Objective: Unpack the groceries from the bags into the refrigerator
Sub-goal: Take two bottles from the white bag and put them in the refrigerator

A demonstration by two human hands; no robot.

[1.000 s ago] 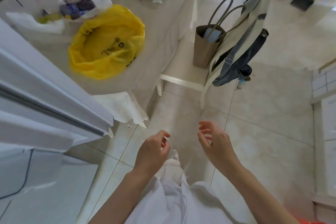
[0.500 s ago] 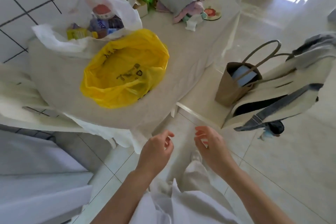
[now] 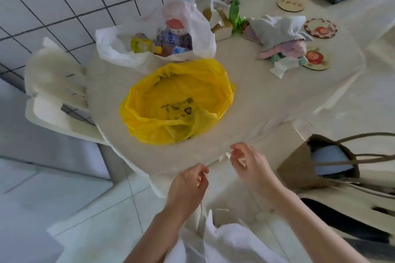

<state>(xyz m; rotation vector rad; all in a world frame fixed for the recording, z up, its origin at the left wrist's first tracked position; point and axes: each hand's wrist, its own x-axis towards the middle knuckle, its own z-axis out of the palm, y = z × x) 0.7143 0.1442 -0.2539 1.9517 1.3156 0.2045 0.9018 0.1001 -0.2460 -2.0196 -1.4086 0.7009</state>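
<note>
**Yellow bag open on the table, our hands empty**

Yellow plastic bag (image 3: 177, 102) sits open-mouthed near the table (image 3: 267, 96) edge, just in front of us. Behind it, touching, a white bag (image 3: 198, 28) holds bottles. Our left hand (image 3: 188, 188) and right hand (image 3: 250, 166) hover at the table's near edge, fingers loosely curled, holding nothing.

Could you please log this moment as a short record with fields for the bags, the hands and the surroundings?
yellow bag: open on the table, nearest the person
white bag: behind it by the tiled wall, holding bottles
left hand: empty, fingers loosely curled, at the table's near edge
right hand: empty, fingers loosely curled, at the table's near edge
brown tote: on a chair to the right
</note>
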